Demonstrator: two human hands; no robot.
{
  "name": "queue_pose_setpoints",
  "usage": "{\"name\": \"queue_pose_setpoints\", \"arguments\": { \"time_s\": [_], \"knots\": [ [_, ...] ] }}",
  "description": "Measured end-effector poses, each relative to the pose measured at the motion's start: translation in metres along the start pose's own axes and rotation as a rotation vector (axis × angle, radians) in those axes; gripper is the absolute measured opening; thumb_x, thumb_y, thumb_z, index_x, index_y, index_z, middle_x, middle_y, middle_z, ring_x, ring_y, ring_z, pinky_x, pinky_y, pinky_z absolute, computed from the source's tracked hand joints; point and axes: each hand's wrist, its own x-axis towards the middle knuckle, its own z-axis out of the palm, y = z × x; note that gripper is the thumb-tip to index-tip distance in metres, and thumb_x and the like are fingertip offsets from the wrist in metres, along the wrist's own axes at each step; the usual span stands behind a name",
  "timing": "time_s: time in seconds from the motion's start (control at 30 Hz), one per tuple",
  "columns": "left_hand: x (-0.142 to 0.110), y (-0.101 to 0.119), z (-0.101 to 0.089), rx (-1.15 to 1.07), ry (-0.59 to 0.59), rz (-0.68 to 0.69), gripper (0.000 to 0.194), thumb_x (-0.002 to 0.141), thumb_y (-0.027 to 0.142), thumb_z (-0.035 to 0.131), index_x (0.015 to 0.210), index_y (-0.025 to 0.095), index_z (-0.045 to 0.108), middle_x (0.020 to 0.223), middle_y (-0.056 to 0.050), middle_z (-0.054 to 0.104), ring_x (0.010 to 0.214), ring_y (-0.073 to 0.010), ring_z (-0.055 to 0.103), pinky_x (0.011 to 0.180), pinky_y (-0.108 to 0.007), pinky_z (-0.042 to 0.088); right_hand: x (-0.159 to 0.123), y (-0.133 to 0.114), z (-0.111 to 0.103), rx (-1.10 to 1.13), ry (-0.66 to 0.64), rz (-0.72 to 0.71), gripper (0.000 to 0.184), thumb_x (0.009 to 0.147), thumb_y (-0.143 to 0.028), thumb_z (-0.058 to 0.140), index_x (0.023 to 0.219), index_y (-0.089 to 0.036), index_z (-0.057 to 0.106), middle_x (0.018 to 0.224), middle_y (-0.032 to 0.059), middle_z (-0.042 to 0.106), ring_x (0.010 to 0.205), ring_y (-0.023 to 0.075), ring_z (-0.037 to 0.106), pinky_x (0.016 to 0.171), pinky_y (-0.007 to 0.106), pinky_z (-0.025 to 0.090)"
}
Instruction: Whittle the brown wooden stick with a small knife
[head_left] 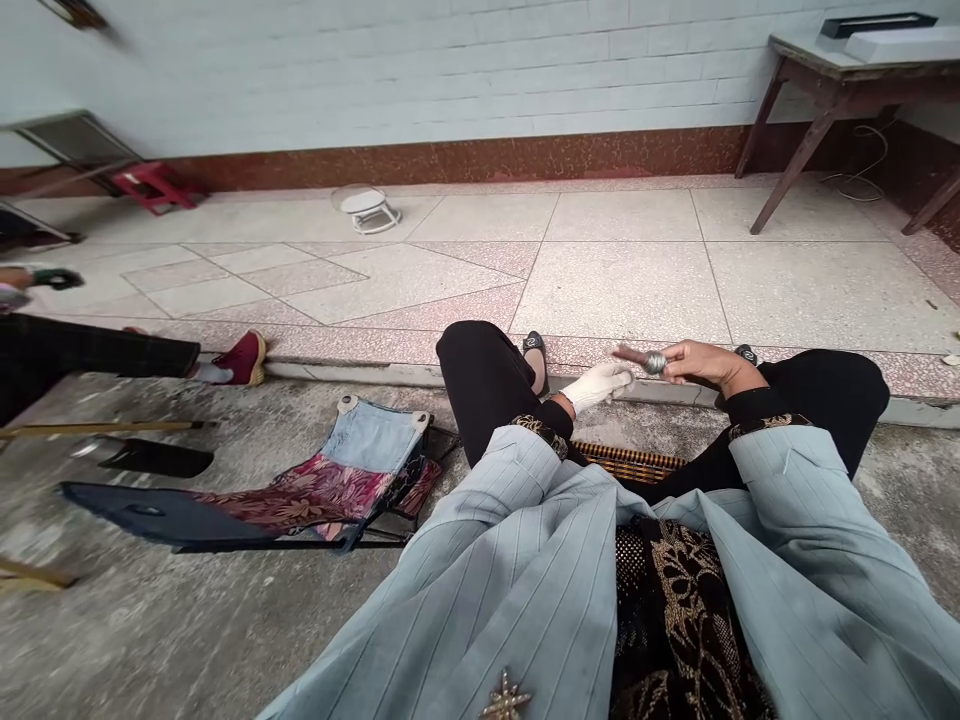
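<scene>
My right hand (697, 362), bare, is closed around one end of a short brown stick (631, 354) with a ball of silvery wire (655, 362) wound about it. The brown end points left, away from my fingers. Just below and left of it is my left hand (600, 387) in a white glove, its fingers curled together near the wire. Whether they pinch a strand is too small to tell. Both hands are between my knees, above a woven basket (630, 462) with a yellow and dark pattern, partly hidden by my sleeves and legs.
To my left stands a low folding chair (300, 495) with patched fabric. Beyond it a co-worker's leg (105, 350) and red shoe (244, 358) reach in. A raised tiled step (630, 285) runs ahead, bearing a small white stool (367, 210), a red stool (154, 185) and a wooden table (832, 75).
</scene>
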Motion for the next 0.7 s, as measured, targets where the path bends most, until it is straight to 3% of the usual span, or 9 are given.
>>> {"name": "queue_pose_setpoints", "arguments": {
  "time_s": [0.1,0.2,0.37,0.47,0.57,0.63,0.7],
  "knots": [
    [0.001,-0.005,0.004,0.043,-0.075,-0.015,0.024,0.089,0.034,0.055,0.074,0.016,0.060,0.054,0.004,0.046,0.052,-0.0088,0.042,0.051,-0.021,0.035,0.002,0.000,-0.003,0.197,0.283,-0.043,0.030,0.070,-0.035,0.081,0.087,-0.014,0.068,0.065,-0.0017,0.057,0.053,0.0071,0.045,0.050,0.021,0.035],
    [0.004,-0.010,0.008,0.070,-0.091,-0.008,0.025,0.089,0.033,0.054,0.072,0.016,0.060,0.054,0.003,0.047,0.053,-0.0090,0.042,0.052,-0.021,0.036,0.008,0.007,-0.004,0.245,0.465,0.007,0.021,0.073,-0.029,0.079,0.081,-0.015,0.065,0.062,-0.0013,0.055,0.050,0.0074,0.044,0.046,0.021,0.032],
    [0.007,-0.015,0.009,0.185,-0.100,0.049,0.024,0.088,0.031,0.053,0.075,0.014,0.063,0.058,0.001,0.051,0.055,-0.0104,0.042,0.056,-0.024,0.036,0.016,0.017,-0.013,-0.100,0.617,0.125,0.015,0.080,-0.028,0.071,0.083,-0.014,0.067,0.059,-0.0011,0.053,0.048,0.0088,0.042,0.047,0.024,0.032],
    [0.008,-0.017,0.007,0.227,-0.082,0.074,0.023,0.087,0.029,0.052,0.075,0.014,0.064,0.064,0.000,0.055,0.062,-0.0116,0.045,0.062,-0.025,0.037,0.017,0.015,-0.015,-0.462,0.656,0.262,0.023,0.081,-0.035,0.069,0.090,-0.014,0.072,0.067,0.0037,0.061,0.056,0.0132,0.050,0.053,0.026,0.034],
    [0.010,-0.018,0.005,0.271,-0.066,0.098,0.021,0.085,0.029,0.054,0.073,0.015,0.064,0.070,-0.001,0.058,0.069,-0.0133,0.047,0.067,-0.025,0.037,0.018,0.009,-0.010,-0.789,0.648,0.358,0.032,0.079,-0.039,0.070,0.103,-0.018,0.075,0.092,0.0099,0.070,0.079,0.0215,0.061,0.061,0.029,0.037],
    [0.011,-0.018,0.002,0.328,-0.053,0.111,0.021,0.085,0.029,0.053,0.073,0.016,0.064,0.072,-0.001,0.059,0.071,-0.0141,0.049,0.066,-0.024,0.037,0.017,0.007,-0.004,-0.891,0.574,0.402,0.031,0.077,-0.037,0.072,0.103,-0.019,0.076,0.096,0.0112,0.071,0.083,0.0239,0.063,0.062,0.030,0.038],
    [0.012,-0.018,-0.001,0.403,-0.046,0.123,0.020,0.085,0.028,0.051,0.077,0.016,0.065,0.075,-0.001,0.060,0.071,-0.0142,0.050,0.066,-0.024,0.037,0.016,0.009,0.001,-0.858,0.395,0.448,0.025,0.072,-0.033,0.077,0.093,-0.019,0.078,0.081,0.0095,0.070,0.071,0.0212,0.061,0.059,0.030,0.038]
  ]
}}
